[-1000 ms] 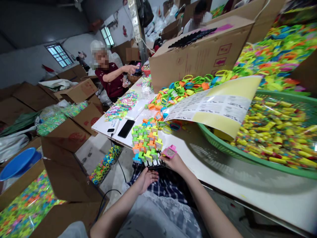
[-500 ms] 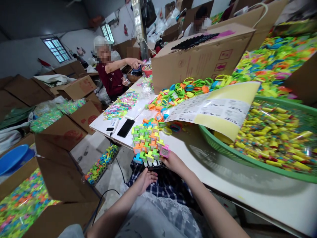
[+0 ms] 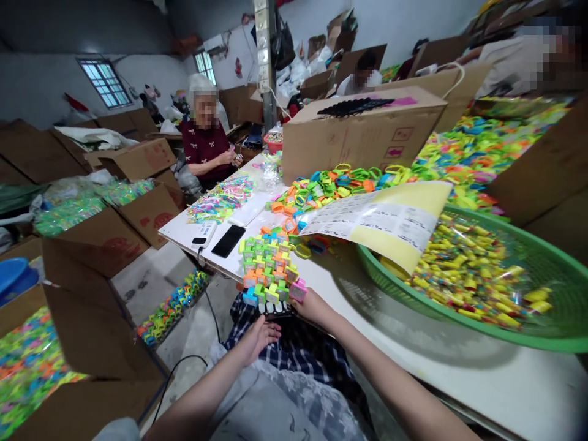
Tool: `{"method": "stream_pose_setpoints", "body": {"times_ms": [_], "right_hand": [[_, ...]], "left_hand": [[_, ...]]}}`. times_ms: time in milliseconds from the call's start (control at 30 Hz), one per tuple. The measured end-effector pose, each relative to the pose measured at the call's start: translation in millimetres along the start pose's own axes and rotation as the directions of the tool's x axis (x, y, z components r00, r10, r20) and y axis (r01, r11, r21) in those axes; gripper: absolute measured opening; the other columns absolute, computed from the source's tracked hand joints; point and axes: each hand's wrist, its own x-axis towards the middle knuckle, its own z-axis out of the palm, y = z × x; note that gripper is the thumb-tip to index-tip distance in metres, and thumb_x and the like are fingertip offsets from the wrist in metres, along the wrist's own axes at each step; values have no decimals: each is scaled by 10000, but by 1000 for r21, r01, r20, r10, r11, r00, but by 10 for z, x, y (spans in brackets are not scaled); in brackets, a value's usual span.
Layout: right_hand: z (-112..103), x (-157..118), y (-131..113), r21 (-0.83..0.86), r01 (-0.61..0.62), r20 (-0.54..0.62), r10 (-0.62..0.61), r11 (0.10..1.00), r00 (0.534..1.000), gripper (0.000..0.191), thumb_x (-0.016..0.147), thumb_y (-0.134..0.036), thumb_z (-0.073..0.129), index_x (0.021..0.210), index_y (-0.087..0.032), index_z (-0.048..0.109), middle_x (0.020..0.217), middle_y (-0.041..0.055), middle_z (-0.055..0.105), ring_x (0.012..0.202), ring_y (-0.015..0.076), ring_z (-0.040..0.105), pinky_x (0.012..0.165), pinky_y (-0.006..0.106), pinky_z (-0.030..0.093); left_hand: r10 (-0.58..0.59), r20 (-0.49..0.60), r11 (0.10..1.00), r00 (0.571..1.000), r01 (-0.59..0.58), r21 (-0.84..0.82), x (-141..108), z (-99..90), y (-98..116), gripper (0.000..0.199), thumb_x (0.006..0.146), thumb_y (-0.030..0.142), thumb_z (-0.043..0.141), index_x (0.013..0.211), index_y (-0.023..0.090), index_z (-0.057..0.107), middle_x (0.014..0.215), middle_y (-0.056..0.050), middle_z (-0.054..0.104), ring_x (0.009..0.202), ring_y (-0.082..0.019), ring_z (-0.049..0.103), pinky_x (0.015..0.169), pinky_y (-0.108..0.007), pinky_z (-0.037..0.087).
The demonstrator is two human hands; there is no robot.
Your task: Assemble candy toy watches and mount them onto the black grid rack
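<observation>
A block of colourful toy watches [image 3: 269, 263] with square faces stands in rows on a black holder [image 3: 275, 307], at the table's near edge above my lap. White pads show along the holder's front row. My right hand [image 3: 312, 306] is at the holder's right corner, fingers closed around a pink toy watch [image 3: 297, 290]; its fingertips are partly hidden. Just below the holder's front, my left hand [image 3: 261, 339] lies with fingers stretched out and nothing in it.
On the table [image 3: 459, 380] are a green basket [image 3: 441, 327] of yellow wrapped pieces, a label sheet [image 3: 376, 220], loose toy watches [image 3: 340, 184], a phone [image 3: 228, 241] and a cardboard box [image 3: 349, 138]. Across sits a co-worker [image 3: 204, 144]. Open cartons [image 3: 105, 236] stand left.
The view has shifted slightly. The co-worker's outstretched arm has drawn back, and both their hands are now together. My hands keep nearly the same place at the holder.
</observation>
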Motion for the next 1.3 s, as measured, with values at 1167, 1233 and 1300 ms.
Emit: {"method": "stream_pose_setpoints", "body": {"times_ms": [1167,1233,1300], "right_hand": [[473,-122,-141,-109,-262,-417,195,959,888,271,715,-160,491,938,-143,645,859,114,662,838,266,606,753,363,489],[510,-124,-164,-124,-322,-456,234,938,859,280,718,-160,493,946,-135,654,851,119,663,839,274,604,749,366,487],[513,-129,-194,-129,-319,-449,232,939,863,271,721,-151,494,929,-149,667,840,109,667,830,267,604,744,356,483]], "left_hand": [[92,-176,851,980,-169,-497,-65,112,387,215,880,223,414,848,146,613,804,-63,690,768,-217,659,745,-427,540],[57,-172,845,983,-139,-516,-15,136,390,232,885,251,411,859,140,614,841,-86,698,793,-248,667,758,-459,532],[30,-184,844,982,-123,-522,48,133,367,204,870,261,451,886,139,614,897,-105,703,848,-275,669,788,-474,521]]}}
